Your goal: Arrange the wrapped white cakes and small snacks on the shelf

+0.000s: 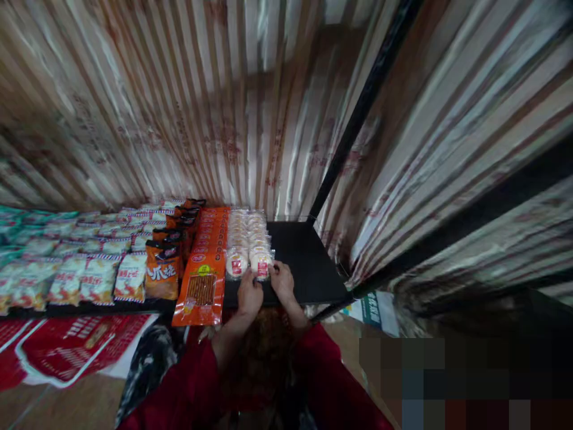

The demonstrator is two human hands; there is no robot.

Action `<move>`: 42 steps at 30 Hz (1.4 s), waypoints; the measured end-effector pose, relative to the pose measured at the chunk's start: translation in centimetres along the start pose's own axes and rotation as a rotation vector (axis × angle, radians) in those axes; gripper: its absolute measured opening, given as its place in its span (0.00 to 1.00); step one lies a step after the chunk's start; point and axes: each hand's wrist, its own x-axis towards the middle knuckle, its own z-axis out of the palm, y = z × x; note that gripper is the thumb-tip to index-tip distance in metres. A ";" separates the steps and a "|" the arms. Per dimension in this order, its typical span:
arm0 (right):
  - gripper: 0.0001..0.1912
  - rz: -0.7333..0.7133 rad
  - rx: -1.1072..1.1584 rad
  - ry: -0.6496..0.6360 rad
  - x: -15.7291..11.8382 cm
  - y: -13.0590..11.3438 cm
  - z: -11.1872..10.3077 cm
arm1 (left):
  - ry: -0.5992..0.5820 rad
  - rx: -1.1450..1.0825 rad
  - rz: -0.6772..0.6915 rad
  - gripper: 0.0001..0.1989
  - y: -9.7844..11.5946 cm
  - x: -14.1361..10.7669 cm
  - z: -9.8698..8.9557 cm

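Both my hands are at the front end of two rows of small clear packets, each with a round white piece inside and, on the front ones, a red label. With fingertips pinched, my left hand (250,293) grips the lower left of the front right-hand packet (261,264). My right hand (282,280) has its fingers closed on that packet's right edge. Beside it stands another front packet (236,264). Directly left of these rows lie long orange snack packs (201,286), the front one overhanging the shelf edge.
The black shelf (304,257) shows bare surface right of my hands. Orange-and-black bags (162,272) and rows of white snack bags (99,279) fill its left side. Dark metal posts (353,131) rise at the right. Striped plastic sheeting (250,107) hangs behind. A red-and-white sack (76,349) lies below.
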 end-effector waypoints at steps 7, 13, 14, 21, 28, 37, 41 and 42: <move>0.11 -0.001 0.080 0.012 0.4 0.1 0.5 | 0.055 -0.050 0.001 0.19 -0.3 0.4 0.3; 0.15 -0.028 0.138 0.064 -0.2 0.5 1.4 | 0.045 -0.049 0.039 0.20 -1.0 0.4 0.5; 0.17 -0.038 0.134 0.078 -0.4 0.6 1.4 | 0.044 -0.046 0.055 0.20 -1.1 0.3 0.6; 0.21 -0.101 0.103 0.112 -1.4 0.2 1.5 | 0.043 -0.056 0.097 0.20 -1.8 0.1 1.0; 0.21 -0.132 0.131 0.124 -1.3 0.5 1.9 | 0.038 -0.083 0.072 0.20 -2.0 0.0 1.1; 0.23 -0.158 0.132 0.153 -1.1 1.0 2.8 | 0.036 -0.131 0.074 0.20 -1.8 0.0 1.3; 0.23 -0.161 0.108 0.139 -1.1 1.0 2.8 | 0.016 -0.092 0.054 0.19 -1.6 0.0 1.2; 0.23 -0.163 0.116 0.135 -1.1 1.0 2.8 | 0.010 -0.081 0.048 0.19 -1.6 -0.1 1.2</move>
